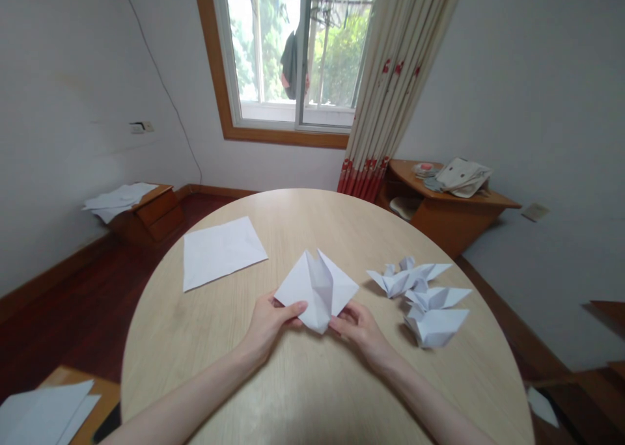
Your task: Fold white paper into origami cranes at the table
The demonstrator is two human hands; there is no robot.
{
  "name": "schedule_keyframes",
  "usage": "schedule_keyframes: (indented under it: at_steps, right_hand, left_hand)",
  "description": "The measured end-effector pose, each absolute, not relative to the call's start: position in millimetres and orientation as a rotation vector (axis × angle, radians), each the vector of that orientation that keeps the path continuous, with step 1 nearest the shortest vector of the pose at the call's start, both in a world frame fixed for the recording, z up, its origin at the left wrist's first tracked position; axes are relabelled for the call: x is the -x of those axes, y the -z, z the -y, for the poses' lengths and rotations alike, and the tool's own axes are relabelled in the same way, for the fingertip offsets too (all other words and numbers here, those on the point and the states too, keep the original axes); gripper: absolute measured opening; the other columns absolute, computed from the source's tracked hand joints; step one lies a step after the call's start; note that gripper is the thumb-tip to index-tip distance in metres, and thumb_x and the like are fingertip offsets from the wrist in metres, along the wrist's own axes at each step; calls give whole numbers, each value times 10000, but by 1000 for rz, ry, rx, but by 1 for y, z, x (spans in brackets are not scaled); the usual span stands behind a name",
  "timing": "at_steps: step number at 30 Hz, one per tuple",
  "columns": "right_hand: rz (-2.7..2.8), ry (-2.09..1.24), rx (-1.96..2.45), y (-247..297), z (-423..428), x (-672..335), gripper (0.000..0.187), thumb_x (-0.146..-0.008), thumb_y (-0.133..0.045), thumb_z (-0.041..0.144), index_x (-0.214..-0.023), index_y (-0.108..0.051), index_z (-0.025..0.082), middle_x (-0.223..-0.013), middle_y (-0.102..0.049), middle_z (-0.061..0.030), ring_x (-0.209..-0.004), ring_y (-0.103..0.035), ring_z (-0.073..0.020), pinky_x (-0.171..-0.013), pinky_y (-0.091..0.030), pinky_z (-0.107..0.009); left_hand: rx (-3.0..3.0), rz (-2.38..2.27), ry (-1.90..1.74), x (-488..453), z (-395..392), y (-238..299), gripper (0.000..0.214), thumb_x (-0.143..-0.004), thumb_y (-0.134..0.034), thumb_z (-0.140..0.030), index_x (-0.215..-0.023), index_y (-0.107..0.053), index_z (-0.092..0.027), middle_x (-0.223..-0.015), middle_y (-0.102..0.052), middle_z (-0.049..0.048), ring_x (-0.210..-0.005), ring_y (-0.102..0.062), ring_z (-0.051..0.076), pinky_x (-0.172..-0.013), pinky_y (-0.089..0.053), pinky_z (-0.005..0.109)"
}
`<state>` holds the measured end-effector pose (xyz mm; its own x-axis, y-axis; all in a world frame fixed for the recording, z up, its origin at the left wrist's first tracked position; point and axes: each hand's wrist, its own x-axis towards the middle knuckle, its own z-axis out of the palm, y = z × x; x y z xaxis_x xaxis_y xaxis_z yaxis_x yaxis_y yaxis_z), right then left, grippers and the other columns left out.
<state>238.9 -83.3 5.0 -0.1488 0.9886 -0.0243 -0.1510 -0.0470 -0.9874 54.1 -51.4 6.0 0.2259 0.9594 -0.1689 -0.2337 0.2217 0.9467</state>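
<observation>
Nearest, the left hand (266, 324) half closed, thumb laid over the near edge of a folded white paper form (317, 289), fingers tucked beneath in a pinch; the right hand (359, 328) loosely curled, fingertips placed at the form's right underside, its hold left unclear. The form held over the round pale wood table (195, 367), near the table's near edge, a light, even pinch suited to keeping creases sharp. Just right, three origami birds (430, 298) clustered; left, a flat white sheet (224, 253) laid down. Farther right, a wooden cabinet (454, 217) topped with a small round dish (424, 169), something red inside, and a cloth bag (463, 177); far left, a wooden nightstand (156, 214) piled with loose paper sheets (117, 201).
</observation>
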Motion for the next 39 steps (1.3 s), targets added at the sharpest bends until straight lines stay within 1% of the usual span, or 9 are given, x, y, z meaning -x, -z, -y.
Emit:
schedule_keyframes:
  at_steps: [4, 8, 11, 13, 17, 25, 29, 35, 39]
  right_hand:
    - [1318, -1424, 1105, -4, 84, -239, 423, -662, -734, 570, -709, -638, 161, -598, -589, 0, -518, -508, -127, -512, -415, -262]
    - [1316, -1480, 1139, -1, 84, -237, 454, -693, -688, 592, -612, -592, 156, -521, -556, 17, -388, -429, -78, -409, -311, -227]
    - [1288, -1488, 1147, 2, 83, -236, 459, -726, -647, 592, -615, -568, 154, -502, -564, 17, -346, -443, -71, -369, -235, -209]
    - [1274, -1479, 1151, 4, 82, -236, 456, -741, -627, 593, -639, -559, 153, -514, -577, 14, -345, -475, -78, -357, -217, -202]
    - [1272, -1468, 1149, 5, 81, -236, 446, -745, -628, 586, -695, -563, 148, -541, -596, 12, -360, -511, -87, -361, -247, -199]
    - [1259, -1449, 1150, 6, 83, -235, 439, -693, -708, 569, -737, -552, 161, -600, -616, 15, -422, -547, -96, -408, -306, -207]
    - [1255, -1450, 1138, 9, 83, -234, 441, -690, -715, 571, -761, -560, 164, -604, -610, 19, -424, -539, -98, -413, -299, -214]
    - [1240, -1454, 1087, 11, 82, -234, 454, -692, -712, 583, -763, -569, 158, -603, -599, 17, -420, -508, -90, -410, -271, -218]
    - [1254, -1452, 1084, 9, 84, -231, 439, -712, -697, 580, -733, -566, 161, -620, -581, 17, -438, -491, -87, -421, -323, -227]
  left_hand:
    - [-1013, -930, -1039, -59, 53, -5, 483, -585, -833, -462, -831, -662, -84, -818, -719, 124, -683, -653, 195, -547, -505, 234]
    - [-1002, -863, -922, -63, 55, -2, 592, -621, -780, -564, -914, -600, -83, -664, -686, 88, -512, -619, 150, -477, -501, 228]
    - [-970, -824, -850, -64, 57, 0, 633, -562, -834, -523, -947, -568, -96, -725, -686, 79, -498, -624, 133, -486, -525, 230]
    - [-964, -820, -838, -64, 58, 1, 611, -536, -864, -475, -923, -582, -95, -777, -681, 73, -532, -637, 125, -526, -545, 230]
    - [-969, -822, -797, -64, 56, 5, 546, -559, -842, -507, -826, -615, -88, -717, -669, 64, -533, -641, 130, -536, -546, 234]
    - [-1036, -802, -746, -64, 53, 15, 524, -637, -749, -603, -695, -578, -111, -602, -654, 62, -484, -622, 142, -483, -500, 236]
    - [-1077, -771, -780, -66, 56, 14, 510, -671, -722, -604, -725, -580, -117, -604, -642, 48, -486, -601, 131, -478, -469, 229]
    - [-1092, -731, -801, -68, 60, 7, 487, -646, -771, -549, -783, -608, -111, -659, -641, 43, -544, -587, 120, -534, -455, 230]
    - [-1105, -724, -791, -67, 61, 4, 479, -652, -762, -545, -789, -625, -107, -671, -650, 55, -556, -577, 119, -548, -442, 232]
